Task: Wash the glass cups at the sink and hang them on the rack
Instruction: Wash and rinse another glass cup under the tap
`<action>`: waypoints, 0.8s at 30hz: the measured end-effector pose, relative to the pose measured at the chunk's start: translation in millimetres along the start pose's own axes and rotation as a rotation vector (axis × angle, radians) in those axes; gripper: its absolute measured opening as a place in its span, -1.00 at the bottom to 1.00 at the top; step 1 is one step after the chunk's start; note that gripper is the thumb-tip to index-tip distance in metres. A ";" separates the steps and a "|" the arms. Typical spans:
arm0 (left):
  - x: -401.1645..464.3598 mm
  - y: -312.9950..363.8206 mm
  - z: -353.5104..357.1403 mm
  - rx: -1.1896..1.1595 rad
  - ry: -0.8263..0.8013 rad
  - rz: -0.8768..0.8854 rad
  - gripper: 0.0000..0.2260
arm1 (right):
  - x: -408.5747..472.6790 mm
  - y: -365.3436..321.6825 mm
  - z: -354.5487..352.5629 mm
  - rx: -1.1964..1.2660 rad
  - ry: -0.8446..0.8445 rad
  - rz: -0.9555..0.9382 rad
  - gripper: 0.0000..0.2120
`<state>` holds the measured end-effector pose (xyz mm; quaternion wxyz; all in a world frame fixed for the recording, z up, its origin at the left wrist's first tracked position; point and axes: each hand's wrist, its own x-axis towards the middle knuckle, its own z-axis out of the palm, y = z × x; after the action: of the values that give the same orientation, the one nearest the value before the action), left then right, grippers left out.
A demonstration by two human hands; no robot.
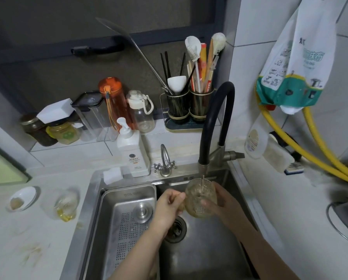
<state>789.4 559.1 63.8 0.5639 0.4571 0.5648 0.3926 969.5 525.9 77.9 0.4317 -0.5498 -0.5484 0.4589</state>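
A textured glass cup [199,199] is held over the steel sink [205,249], right under the black faucet [215,126]. A thin stream of water runs into its mouth. My right hand [221,201] wraps around the cup's right side. My left hand [169,207] grips the cup's left side, apparently at its handle, with curled fingers. A second glass cup [65,205] holding a little yellow liquid stands on the counter left of the sink. No rack for hanging cups is recognisable in view.
A perforated steel drain tray [126,225] fills the sink's left half, a plug lying in it. A white soap pump bottle [132,154] and small tap [165,160] stand behind. A small dish [22,199] sits far left. Bottles, jars and a utensil holder [189,110] line the ledge.
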 end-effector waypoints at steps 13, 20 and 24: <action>-8.8 -3.3 6.0 0.210 -0.157 0.185 -0.22 | 14.0 3.3 8.0 -0.009 0.166 0.278 -0.59; -5.7 -4.2 5.1 0.181 -0.099 0.177 -0.57 | 3.0 -1.1 10.5 -0.005 -0.003 0.205 -0.40; -9.6 6.0 7.0 0.022 -0.094 -0.100 -0.74 | 0.4 4.7 9.3 -0.013 -0.053 0.217 -0.17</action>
<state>796.3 551.0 71.8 0.6036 0.4524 0.5643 0.3355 961.4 525.9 71.4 0.3613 -0.5965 -0.4997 0.5138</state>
